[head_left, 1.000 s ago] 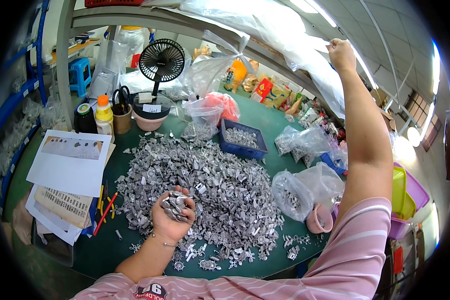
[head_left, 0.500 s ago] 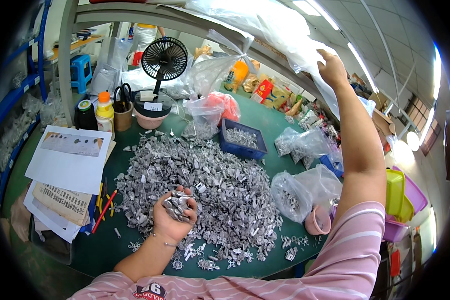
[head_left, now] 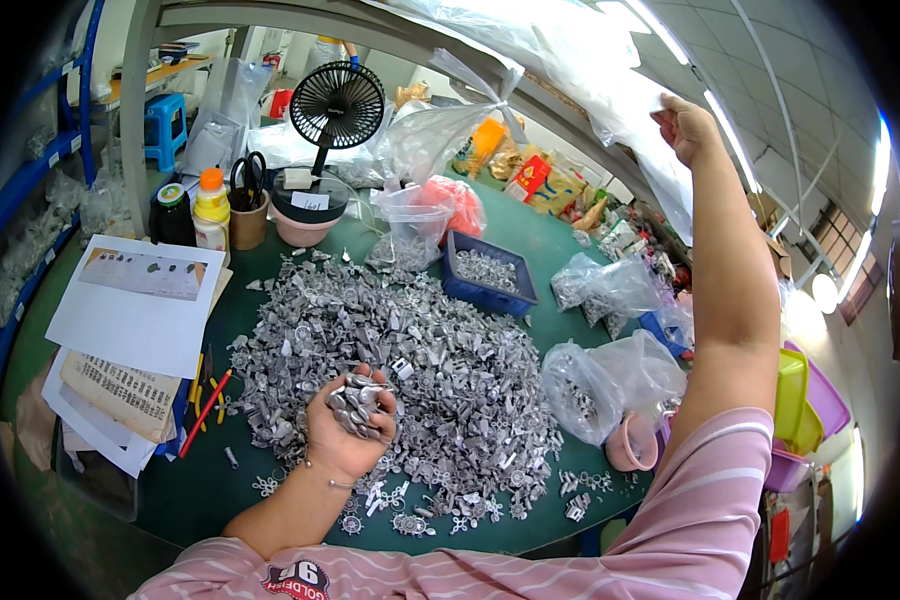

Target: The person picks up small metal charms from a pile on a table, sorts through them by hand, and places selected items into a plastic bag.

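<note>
My left hand (head_left: 342, 448) is cupped palm up over the near part of a heap of small grey metal pieces (head_left: 440, 370). Its fingers curl round a handful of smooth, rounded silvery metal pieces (head_left: 358, 404). High at the right, my right arm reaches up to the shelf above the table. There my right hand (head_left: 692, 132) has its thumb and fingertips pinched together at the edge of a clear plastic bag (head_left: 630, 125), which drapes over the shelf's front.
A blue tray (head_left: 485, 296) of metal parts stands behind the heap, with a black fan (head_left: 336, 105) further back. Bagged parts (head_left: 580, 392) and a pink cup (head_left: 633, 441) lie to the right. Papers (head_left: 135, 335) and a red pen (head_left: 206, 413) lie at left.
My right hand's fingers have closed from a looser spread to a pinch on the plastic, and the hand sits slightly further right. My left hand keeps its handful in place.
</note>
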`<act>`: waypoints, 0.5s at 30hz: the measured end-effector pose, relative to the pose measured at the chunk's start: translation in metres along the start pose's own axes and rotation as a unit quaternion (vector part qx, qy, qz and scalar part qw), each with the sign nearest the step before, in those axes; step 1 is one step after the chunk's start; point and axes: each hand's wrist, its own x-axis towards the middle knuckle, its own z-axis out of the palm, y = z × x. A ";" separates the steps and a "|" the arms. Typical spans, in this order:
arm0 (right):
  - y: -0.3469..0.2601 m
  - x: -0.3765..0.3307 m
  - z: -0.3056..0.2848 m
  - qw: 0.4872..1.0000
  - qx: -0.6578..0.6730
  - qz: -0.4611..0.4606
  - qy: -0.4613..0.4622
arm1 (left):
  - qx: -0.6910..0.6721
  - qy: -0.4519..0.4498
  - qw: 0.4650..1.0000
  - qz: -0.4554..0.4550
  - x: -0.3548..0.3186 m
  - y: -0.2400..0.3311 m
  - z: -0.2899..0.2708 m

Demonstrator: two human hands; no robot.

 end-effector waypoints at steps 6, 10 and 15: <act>-0.001 -0.001 -0.008 0.993 0.014 0.054 0.107 | -0.002 0.000 1.000 0.010 0.000 0.001 0.003; -0.002 -0.008 -0.014 0.988 -0.031 0.059 0.143 | -0.001 0.005 1.000 0.010 -0.002 0.002 0.005; -0.007 0.019 -0.025 0.944 0.133 -0.006 0.303 | 0.002 0.004 1.000 0.002 0.000 0.000 0.000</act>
